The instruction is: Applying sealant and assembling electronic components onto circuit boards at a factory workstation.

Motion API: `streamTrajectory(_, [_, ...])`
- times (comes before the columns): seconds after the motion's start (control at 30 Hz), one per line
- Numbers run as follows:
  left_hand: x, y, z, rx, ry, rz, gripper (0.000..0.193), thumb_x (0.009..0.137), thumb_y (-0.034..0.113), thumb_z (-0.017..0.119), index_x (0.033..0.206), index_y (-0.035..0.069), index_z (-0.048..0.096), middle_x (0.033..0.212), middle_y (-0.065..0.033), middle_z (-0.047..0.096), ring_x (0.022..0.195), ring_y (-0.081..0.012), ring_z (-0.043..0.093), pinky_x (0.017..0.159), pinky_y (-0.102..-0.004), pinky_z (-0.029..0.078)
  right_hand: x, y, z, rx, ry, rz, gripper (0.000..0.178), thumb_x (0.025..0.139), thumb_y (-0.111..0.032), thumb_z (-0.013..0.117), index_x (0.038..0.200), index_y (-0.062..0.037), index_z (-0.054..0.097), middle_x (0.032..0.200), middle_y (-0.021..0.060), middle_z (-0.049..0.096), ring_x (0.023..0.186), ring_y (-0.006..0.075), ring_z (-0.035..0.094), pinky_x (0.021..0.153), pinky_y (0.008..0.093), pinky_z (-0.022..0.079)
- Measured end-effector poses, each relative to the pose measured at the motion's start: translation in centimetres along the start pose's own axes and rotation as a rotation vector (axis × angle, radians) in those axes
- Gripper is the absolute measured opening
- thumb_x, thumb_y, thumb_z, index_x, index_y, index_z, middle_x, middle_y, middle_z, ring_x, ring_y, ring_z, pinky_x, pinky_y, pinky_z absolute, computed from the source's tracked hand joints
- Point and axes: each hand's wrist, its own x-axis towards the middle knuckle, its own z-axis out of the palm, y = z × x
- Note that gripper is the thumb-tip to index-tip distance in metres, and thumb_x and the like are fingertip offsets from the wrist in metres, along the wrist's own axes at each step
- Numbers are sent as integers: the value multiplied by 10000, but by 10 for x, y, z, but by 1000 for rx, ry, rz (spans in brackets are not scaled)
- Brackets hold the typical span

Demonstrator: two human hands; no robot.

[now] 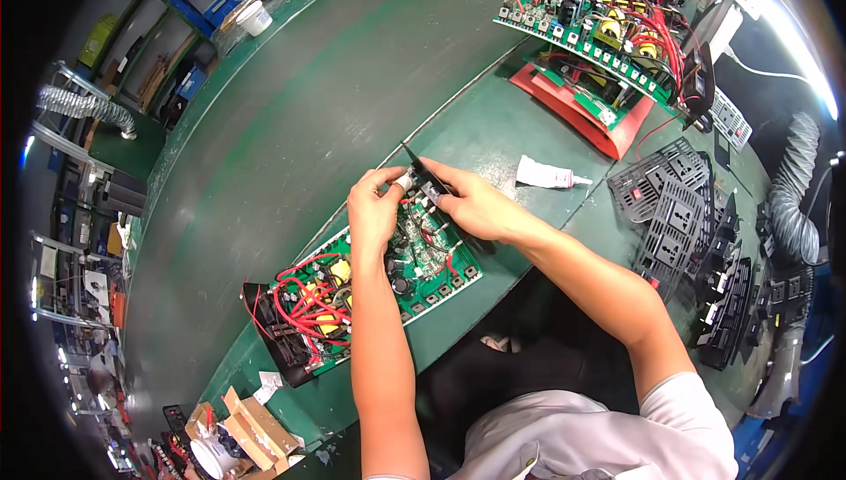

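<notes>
A green circuit board (pixel 438 279) lies on the green bench in front of me, with red wires, yellow-wrapped coils and a row of metal-tabbed parts along its near edge. A dark end panel (pixel 275 341) stands at its left end. At its far right end my right hand (pixel 480 207) grips a thin black panel (pixel 412 159), tilted up on edge. My left hand (pixel 374 208) is closed beside that panel, thumb and fingers pinching a small whitish piece (pixel 404 182) whose kind I cannot make out. My left forearm hides part of the board.
More circuit boards (pixel 582 39) are stacked at the far right, above a red casing (pixel 582 110). A white tube (pixel 551 174) lies right of my hands. Black slotted panels (pixel 674 207) pile up further right. A cardboard box (pixel 256 427) sits at the near left. A wide dark-green belt (pixel 291 119) runs behind the board.
</notes>
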Motion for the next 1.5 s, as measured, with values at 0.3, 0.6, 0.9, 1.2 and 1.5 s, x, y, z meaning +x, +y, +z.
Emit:
streamTrajectory(0.3, [0,-2,1,51,45,-73,273,820,19,651,1070,-7,756,883,-74,725,725,-141,640,704,-287,509,-6,-23,1,-165,-6,49,662,882,-55,482,1530,14,365,1461,290,494,1358,403,493,1134,419,390])
streamTrajectory(0.6, [-4,5,1,108,59,2,210,807,31,694,1005,-3,757,893,-124,729,728,-193,671,713,-317,533,-10,-23,10,-271,-5,59,642,922,-62,516,1537,13,350,1458,265,518,1373,371,495,1148,390,373])
streamTrajectory(0.9, [-22,1,-14,-50,43,56,495,845,-5,688,1327,-25,578,1159,-144,654,937,-181,664,838,-308,538,-1,-12,-4,-181,-25,-30,628,910,-100,539,1504,32,382,1453,273,512,1345,391,511,1138,410,390])
streamTrajectory(1.2, [-40,-3,-24,-458,66,28,422,933,-100,528,1349,-44,484,1161,-124,530,1124,-317,657,994,-354,543,-3,-18,1,-334,-2,-57,596,941,-130,596,1483,26,402,1415,279,532,1326,404,516,1121,431,409])
streamTrajectory(1.5, [-38,-10,-15,-468,95,60,247,962,21,622,1207,0,641,1067,-61,674,934,-161,687,812,-270,548,-5,-14,-4,-387,44,-150,576,938,-84,574,1471,49,400,1362,305,549,1298,430,519,1107,454,411])
